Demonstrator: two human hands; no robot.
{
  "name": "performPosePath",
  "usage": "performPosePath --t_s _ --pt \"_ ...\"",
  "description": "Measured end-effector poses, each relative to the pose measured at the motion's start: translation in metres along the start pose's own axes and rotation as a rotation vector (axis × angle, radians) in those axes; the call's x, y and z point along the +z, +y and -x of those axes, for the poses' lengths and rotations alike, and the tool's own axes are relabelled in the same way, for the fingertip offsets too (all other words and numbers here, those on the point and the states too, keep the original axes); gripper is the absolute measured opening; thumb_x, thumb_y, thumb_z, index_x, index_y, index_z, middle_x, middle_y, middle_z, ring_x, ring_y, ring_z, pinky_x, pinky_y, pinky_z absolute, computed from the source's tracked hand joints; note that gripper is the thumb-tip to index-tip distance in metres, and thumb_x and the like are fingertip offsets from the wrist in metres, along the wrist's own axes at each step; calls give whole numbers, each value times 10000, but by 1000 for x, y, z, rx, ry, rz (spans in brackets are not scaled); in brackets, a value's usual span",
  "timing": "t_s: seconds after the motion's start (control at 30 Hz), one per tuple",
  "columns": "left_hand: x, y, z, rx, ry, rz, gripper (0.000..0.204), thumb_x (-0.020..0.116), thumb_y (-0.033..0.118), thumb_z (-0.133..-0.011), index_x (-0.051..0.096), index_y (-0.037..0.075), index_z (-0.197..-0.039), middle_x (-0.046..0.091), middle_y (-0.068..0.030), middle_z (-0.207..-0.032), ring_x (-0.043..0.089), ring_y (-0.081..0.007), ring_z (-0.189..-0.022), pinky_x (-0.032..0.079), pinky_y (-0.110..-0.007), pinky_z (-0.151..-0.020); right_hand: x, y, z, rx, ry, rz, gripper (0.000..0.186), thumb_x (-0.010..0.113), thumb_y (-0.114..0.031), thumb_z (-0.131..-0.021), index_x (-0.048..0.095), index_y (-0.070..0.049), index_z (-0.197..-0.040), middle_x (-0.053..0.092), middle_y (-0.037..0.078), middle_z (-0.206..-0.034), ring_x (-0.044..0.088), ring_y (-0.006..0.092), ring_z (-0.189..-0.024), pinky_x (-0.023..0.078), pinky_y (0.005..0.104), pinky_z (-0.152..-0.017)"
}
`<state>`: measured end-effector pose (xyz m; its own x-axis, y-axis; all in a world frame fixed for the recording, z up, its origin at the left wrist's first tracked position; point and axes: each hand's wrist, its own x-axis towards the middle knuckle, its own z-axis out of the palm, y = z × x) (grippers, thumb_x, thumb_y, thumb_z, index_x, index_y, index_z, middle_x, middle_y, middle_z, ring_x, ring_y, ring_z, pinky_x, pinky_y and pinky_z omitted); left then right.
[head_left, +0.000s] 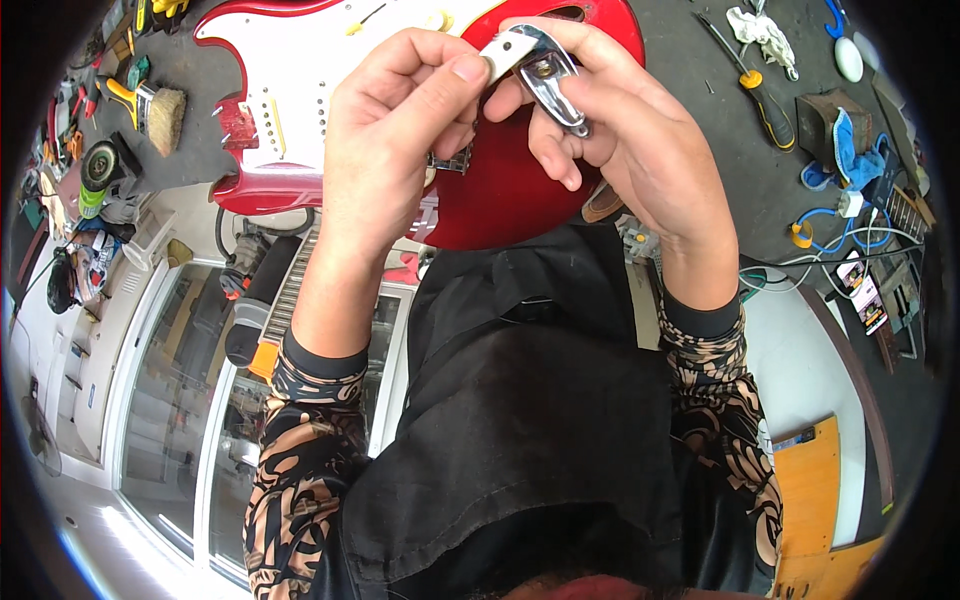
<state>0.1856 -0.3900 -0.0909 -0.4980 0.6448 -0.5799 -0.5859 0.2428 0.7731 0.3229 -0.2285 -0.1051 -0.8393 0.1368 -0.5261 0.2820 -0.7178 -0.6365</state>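
1. Left hand [395,130]: raised over the guitar; thumb and curled forefinger pinch the outer end of a pale strip.
2. Pale strip [508,50]: short, flat, with a dark hole; held between the two hands, at the upper end of the chrome fitting.
3. Right hand [640,115]: grasps the chrome fitting, thumb along its side, fingers behind and below.
4. Chrome fitting [550,90]: oblong, shiny, with a recessed middle; tilted, held in the air above the red body.
5. Electric guitar [485,205]: red body, white pickguard [235,60]; lies on the dark workbench [720,185], beneath both hands.
6. Screwdriver [768,112]: yellow and black handle; on the workbench, right of the guitar.
7. White cloth [763,42]: crumpled; just beside the screwdriver.
8. Brush [160,115]: yellow handle, tan bristles; left of the guitar.
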Motion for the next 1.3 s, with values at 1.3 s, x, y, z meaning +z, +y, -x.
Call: performPosePath --t_s 1.3 --pt "5 13 -20 145 99 -77 184 655 181 -1090 706 9 -1046 613 -13 -759 491 -83 -642 382 -249 -606 25 -2 -12 -235 456 636 217 692 -162 -1100 786 -24 -1238 684 -63 -790 471 -19 -605 339 186 -521"
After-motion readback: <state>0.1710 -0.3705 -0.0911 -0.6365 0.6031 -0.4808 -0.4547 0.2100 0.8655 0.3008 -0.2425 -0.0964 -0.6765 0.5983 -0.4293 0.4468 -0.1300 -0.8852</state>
